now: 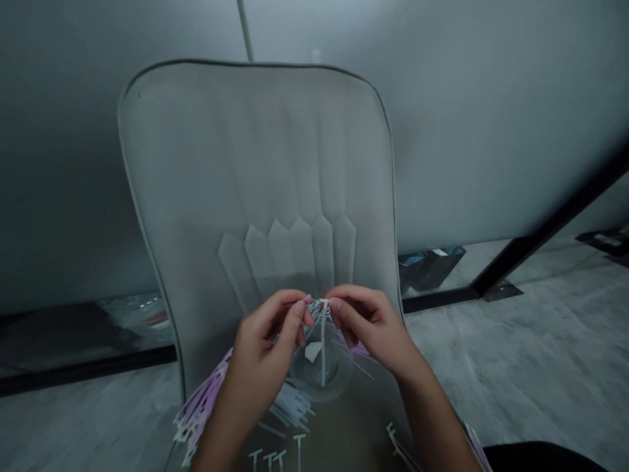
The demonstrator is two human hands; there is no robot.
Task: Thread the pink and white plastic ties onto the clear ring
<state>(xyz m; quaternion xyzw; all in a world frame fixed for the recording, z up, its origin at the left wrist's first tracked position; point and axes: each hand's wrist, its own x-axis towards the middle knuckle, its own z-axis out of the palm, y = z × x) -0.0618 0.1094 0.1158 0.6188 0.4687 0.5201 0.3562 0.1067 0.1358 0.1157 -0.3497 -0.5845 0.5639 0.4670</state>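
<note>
Both hands meet above a clear round bowl [337, 383] on the chair seat. My right hand [366, 321] pinches the top of a thin white stick with a T-shaped end [324, 347], which hangs down over the bowl. Close beside it, my left hand [275, 341] has thumb and fingertips pressed together; what they hold is too small to make out. A white piece [312, 352] shows in the bowl. Pale sticks [292, 406] and purple sticks [209, 400] lie in bunches around my left forearm. Several T-ended sticks [299, 452] lie near the bottom edge.
The grey padded chair back [260, 164] rises behind the hands. More purple sticks [361, 351] lie beyond my right hand, and a stick with a letter-shaped end [392, 432] lies by my right forearm. Behind the chair are a dark bag [432, 269], clear plastic [140, 318] and a black frame bar [540, 229].
</note>
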